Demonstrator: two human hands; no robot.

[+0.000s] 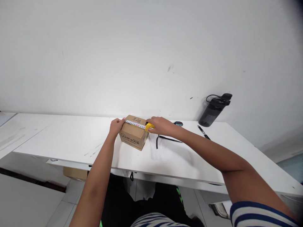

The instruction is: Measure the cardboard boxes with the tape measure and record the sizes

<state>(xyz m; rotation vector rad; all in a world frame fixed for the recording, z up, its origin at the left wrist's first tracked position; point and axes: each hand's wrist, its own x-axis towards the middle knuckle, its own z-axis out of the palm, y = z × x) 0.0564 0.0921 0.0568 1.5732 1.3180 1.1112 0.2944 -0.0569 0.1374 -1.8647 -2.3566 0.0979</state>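
While the right grip [163, 125] clasps the tape measure [149, 126] and the left grip [116, 126] pins its blade [134, 124], keep it taut and square across the cardboard box [133, 132] on the tabletop [68, 135].

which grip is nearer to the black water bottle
Right. The right grip holds the yellow tape measure at the right edge of the cardboard box, left of the black water bottle; the left grip is at the box's left edge, farther away.
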